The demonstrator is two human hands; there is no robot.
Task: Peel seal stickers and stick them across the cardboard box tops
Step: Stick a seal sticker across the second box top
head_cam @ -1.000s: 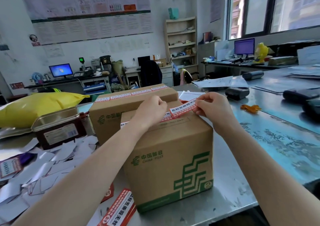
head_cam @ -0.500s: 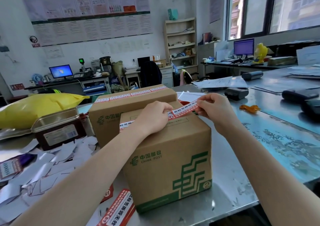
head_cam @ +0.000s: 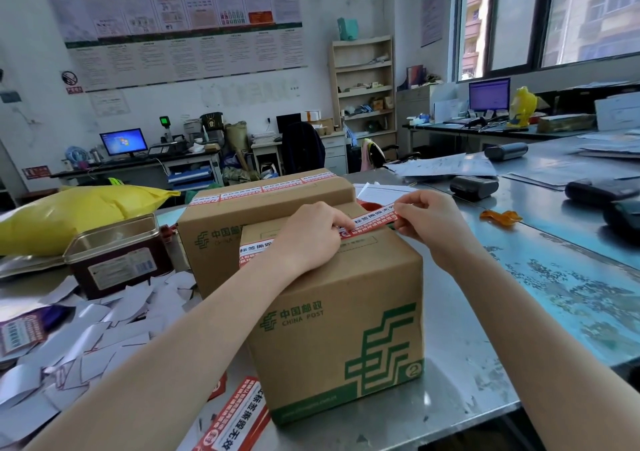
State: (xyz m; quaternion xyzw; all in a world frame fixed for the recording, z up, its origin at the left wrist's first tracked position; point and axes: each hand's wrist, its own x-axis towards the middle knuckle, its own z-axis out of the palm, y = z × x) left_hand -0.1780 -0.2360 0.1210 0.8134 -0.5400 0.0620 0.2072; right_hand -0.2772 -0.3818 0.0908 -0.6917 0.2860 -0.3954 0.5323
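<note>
The metal table point(head_cam: 460, 357) is carrying two brown cardboard boxes printed with green postal logos. The near box point(head_cam: 346, 322) is standing upright, one corner pointing toward the camera. The far box point(head_cam: 242, 215) is sitting just behind it, touching it, with a line of red-and-white stickers already running along its top. A red-and-white seal sticker point(head_cam: 369, 224) with printed characters is lying across the near box's top, its long axis running left to right; its left end is sitting flat on the cardboard, its right end is rising off the box past the far right edge. The left hand point(head_cam: 308, 236) is pressing down on the strip with curled fingers. The right hand point(head_cam: 427, 220) is pinching the raised right end. Loose white backing papers point(head_cam: 86, 340) are lying piled at left, beside a metal tin point(head_cam: 114, 253).
</note>
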